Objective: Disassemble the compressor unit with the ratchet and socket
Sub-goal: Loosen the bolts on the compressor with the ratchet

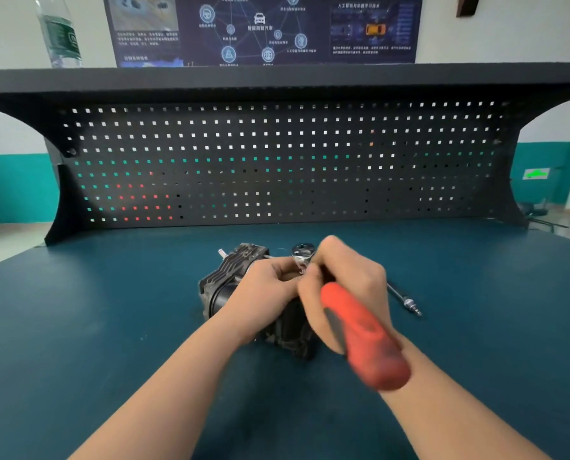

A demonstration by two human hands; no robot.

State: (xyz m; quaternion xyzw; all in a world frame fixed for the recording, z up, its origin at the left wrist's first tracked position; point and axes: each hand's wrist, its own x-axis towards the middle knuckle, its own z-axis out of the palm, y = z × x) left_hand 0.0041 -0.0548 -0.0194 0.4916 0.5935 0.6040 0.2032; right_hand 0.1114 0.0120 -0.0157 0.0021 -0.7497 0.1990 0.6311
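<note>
Right fingers (313, 293) curled tight round my ratchet (360, 333), handle running back toward me; left hand (267, 287) grips the compressor (234, 277) mid-worktop (111, 327), bolt just ahead, right hand (346, 280) nearer.

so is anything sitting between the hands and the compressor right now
Nothing visible does. The left hand rests right on the compressor, and the right hand holds the ratchet at its top. The loose metal rod lies off to the right.
</note>
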